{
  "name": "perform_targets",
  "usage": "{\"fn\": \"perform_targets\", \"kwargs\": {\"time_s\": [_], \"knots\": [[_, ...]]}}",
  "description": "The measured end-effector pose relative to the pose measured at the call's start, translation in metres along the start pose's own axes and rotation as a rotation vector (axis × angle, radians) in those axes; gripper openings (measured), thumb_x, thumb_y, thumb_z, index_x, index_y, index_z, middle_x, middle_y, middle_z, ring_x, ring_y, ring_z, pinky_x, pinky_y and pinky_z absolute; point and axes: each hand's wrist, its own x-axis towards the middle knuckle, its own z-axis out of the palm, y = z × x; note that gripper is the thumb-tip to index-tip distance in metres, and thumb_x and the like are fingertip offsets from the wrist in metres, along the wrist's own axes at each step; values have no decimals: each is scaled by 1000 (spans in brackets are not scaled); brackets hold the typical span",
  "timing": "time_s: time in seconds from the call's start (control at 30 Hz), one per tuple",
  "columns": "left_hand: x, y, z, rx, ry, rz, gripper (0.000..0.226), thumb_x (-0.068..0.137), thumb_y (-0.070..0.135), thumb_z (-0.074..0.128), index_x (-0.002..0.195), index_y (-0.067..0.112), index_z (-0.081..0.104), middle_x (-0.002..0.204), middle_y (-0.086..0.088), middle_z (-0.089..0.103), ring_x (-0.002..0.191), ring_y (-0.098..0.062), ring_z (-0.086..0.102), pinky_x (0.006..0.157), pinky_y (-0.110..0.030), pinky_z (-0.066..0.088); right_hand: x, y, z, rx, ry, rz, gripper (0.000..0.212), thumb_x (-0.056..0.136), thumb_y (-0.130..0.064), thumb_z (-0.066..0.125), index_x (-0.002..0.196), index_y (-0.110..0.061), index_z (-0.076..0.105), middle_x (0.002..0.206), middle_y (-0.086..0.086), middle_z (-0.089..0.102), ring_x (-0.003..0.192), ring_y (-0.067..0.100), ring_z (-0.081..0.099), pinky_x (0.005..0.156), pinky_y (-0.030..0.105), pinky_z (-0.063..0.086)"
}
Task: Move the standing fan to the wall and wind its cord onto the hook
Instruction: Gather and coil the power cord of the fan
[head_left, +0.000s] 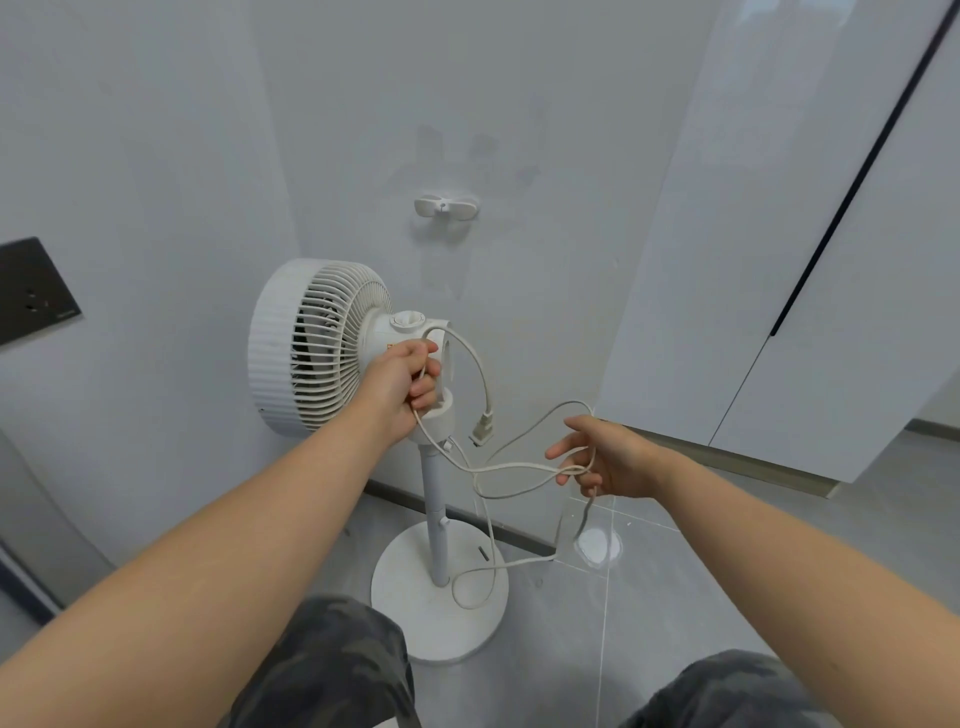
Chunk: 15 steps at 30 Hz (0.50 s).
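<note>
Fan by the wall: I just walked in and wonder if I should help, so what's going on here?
A person is handling the standing fan, which stands close to the wall. Their left hand grips the housing behind the fan head along with a stretch of cord; their right hand holds gathered loops of it. The plug dangles between the hands, more cord lies on the base, and the wall hook above holds nothing yet.

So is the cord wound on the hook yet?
No. The hook is bare; the cord loops loosely from left hand to right hand.
</note>
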Motion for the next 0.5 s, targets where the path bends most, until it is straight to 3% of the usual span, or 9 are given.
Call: {"fn": "perform_targets", "kwargs": {"time_s": [0.13,0.37,0.5], "knots": [[-5,-2,3,37,-52,-20,26,99,3,32,79,9,48,47,0,48,26,-3,26,30,-10,17,3,0,-2,56,1,-25,41,97,-40,39,87,-6,61,64,15,63,39,12,33,46,22,32],[-3,-2,6,-38,-35,-12,27,100,3,29,80,10,46,64,-5,39,27,-3,28,30,-11,21,-2,-2,-2,72,-52,-122,9,91,-15,57,95,-7,58,81,12,67,45,11,44,47,20,39],[1,-11,8,186,-41,36,24,99,6,37,81,9,52,64,-6,45,30,-3,32,33,-11,23,-7,-5,1,37,-80,-158,6,89,-9,59,94,-6,59,82,12,69,48,10,47,48,18,41]]}}
